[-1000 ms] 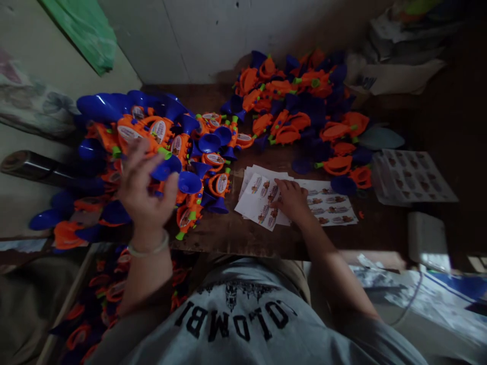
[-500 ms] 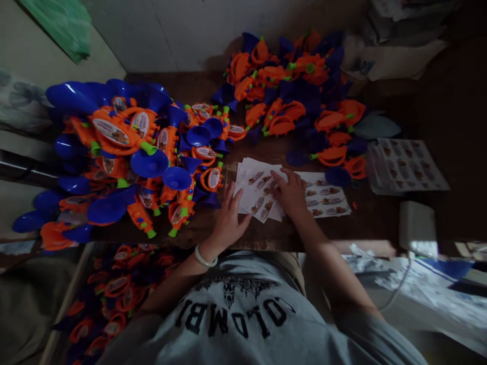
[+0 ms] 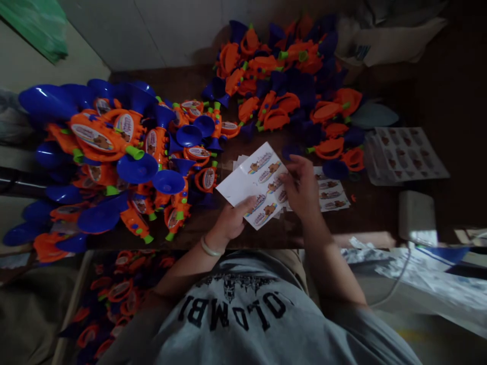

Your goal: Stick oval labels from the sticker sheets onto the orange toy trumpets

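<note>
A white sticker sheet [image 3: 236, 185] with several oval bear-and-rainbow stickers is lifted above other sheets on the dark table. My left hand [image 3: 234, 219] grips its lower edge, thumb on top. My right hand [image 3: 303, 186] is at the sheet's right edge, fingers bent and pressed together near a sticker; whether a sticker is between them is too small to tell. Another sticker sheet [image 3: 333, 194] lies to the right of my right hand. Orange and blue toy horns with oval stickers [image 3: 97, 136] are heaped on the left.
Horns without visible stickers [image 3: 279, 119] lie at the back centre and right. A clear container [image 3: 375, 172] with sticker sheets on it and a white box with a cable [image 3: 418, 218] stand at the right. More horns [image 3: 119, 291] are below the table edge.
One sticker sheet has been lifted off the pile and turned, and my left hand has closed on it. My right hand has moved slightly right. The camera view has shifted a little.
</note>
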Motion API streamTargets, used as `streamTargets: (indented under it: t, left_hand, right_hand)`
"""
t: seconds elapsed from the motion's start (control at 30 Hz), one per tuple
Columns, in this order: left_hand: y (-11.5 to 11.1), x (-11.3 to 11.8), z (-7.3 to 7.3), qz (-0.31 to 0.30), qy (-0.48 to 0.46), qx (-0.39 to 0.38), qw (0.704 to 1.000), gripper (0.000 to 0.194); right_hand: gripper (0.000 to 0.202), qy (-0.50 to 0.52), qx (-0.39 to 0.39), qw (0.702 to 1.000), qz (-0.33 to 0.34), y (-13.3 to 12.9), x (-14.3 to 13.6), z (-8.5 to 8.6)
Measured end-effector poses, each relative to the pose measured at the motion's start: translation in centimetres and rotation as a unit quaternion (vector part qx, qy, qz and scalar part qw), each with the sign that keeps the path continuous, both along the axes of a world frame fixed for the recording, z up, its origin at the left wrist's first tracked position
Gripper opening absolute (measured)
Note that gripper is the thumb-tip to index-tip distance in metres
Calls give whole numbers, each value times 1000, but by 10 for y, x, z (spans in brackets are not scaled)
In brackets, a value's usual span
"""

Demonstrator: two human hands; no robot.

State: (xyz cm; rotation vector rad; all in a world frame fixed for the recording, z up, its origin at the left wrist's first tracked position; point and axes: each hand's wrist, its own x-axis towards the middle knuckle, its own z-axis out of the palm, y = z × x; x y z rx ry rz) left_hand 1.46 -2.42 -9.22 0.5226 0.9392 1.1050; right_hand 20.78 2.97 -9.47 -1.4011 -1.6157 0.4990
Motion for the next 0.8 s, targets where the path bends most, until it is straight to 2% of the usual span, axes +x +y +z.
streamTargets:
  t: [0.07, 0.1, 0.2, 0.33, 0.5, 0.6, 0.67, 0.73, 0.8]
  left_hand:
    - [-2, 6, 2, 44, 15, 17, 999, 67]
    - [-3, 8, 3, 63, 26, 32, 997, 64]
    - [-5, 9, 1, 82, 59, 63, 993, 57]
    - [-7, 4, -8, 50, 68, 64, 994, 44]
    - [-10, 0, -16, 84, 79, 67, 991, 43]
    - [-8, 2, -8, 99, 82, 59, 990, 52]
    - [-5, 3, 2, 112, 61, 43, 991, 58]
    - [0, 3, 12, 111, 19, 17, 994, 61]
    - [5, 1, 17, 107, -13, 5, 994, 60]
  right_hand:
    - [35, -96, 81, 990, -56, -14, -8, 13]
    - [32, -134, 103, 984, -60, -21, -12, 18]
    - [24, -174, 92, 980, 1, -39, -23, 27]
    - [11, -112, 73, 991, 34, -46, -34, 24]
    - [3, -9, 98, 994, 36, -41, -39, 22]
    - [5, -8, 137, 990, 29, -41, -42, 20]
    - [11, -52, 207, 977, 22, -45, -42, 21]
    - [16, -88, 278, 955, 53, -51, -39, 25]
    - [19, -55, 324, 941, 83, -57, -34, 31]
